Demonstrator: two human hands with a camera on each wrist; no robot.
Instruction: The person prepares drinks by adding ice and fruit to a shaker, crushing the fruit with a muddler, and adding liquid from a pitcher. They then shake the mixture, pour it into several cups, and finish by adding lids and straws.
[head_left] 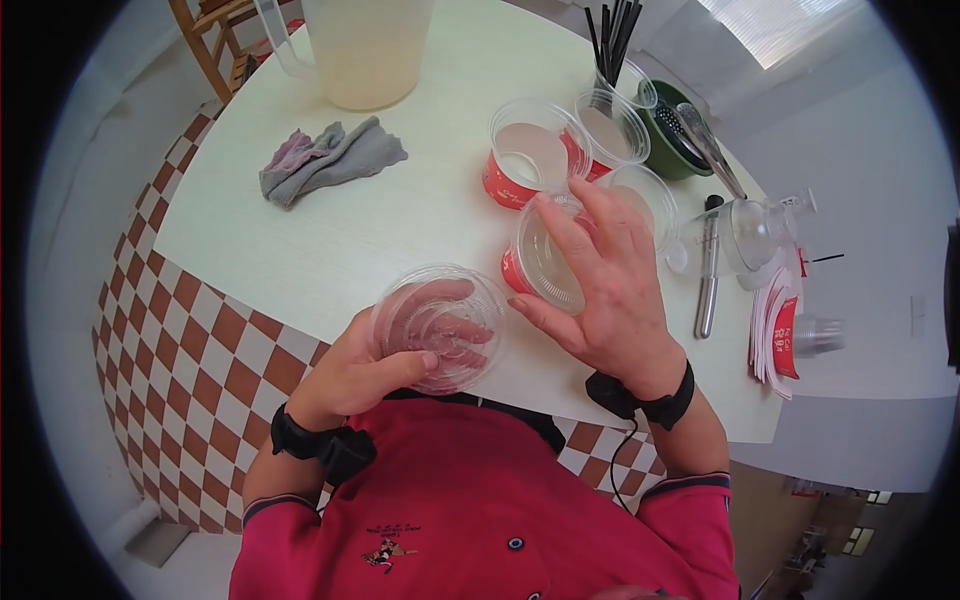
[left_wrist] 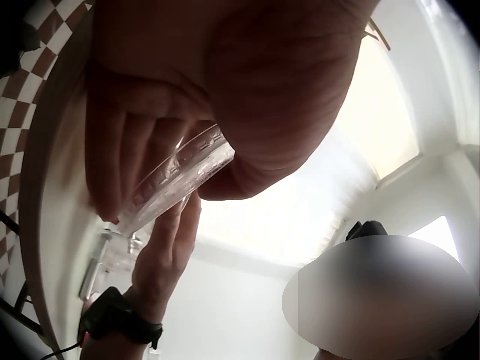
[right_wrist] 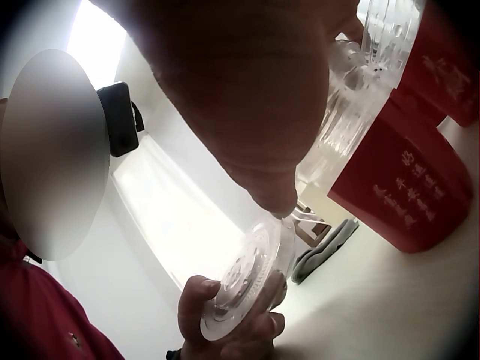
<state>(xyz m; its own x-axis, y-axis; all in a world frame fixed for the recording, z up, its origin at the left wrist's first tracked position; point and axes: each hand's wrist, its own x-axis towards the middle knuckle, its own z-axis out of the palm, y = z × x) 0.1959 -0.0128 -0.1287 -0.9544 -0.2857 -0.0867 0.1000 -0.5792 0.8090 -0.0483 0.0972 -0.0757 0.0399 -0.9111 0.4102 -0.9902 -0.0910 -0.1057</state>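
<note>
My left hand (head_left: 375,370) grips clear round plastic lids (head_left: 455,325), thumb on top and fingers beneath; in the left wrist view the lids (left_wrist: 180,180) are seen edge-on. The right hand (head_left: 615,280) spreads over a clear plastic cup (head_left: 548,262) with a red sleeve, fingertips right at its rim and the thumb at its near side. In the right wrist view the red sleeve (right_wrist: 405,176) of a cup carries white writing. Just behind stand more cups: one red-sleeved cup (head_left: 515,185), another cup (head_left: 610,130), and a third (head_left: 640,200) partly hidden by the right hand.
A large pitcher (head_left: 365,50) of pale liquid and a grey cloth (head_left: 335,165) sit at the far left. Black straws (head_left: 615,45), a green bowl (head_left: 672,150) with utensils, a glass bottle (head_left: 755,235), a marker-like stick (head_left: 708,270) and folded red sleeves (head_left: 775,335) line the right side.
</note>
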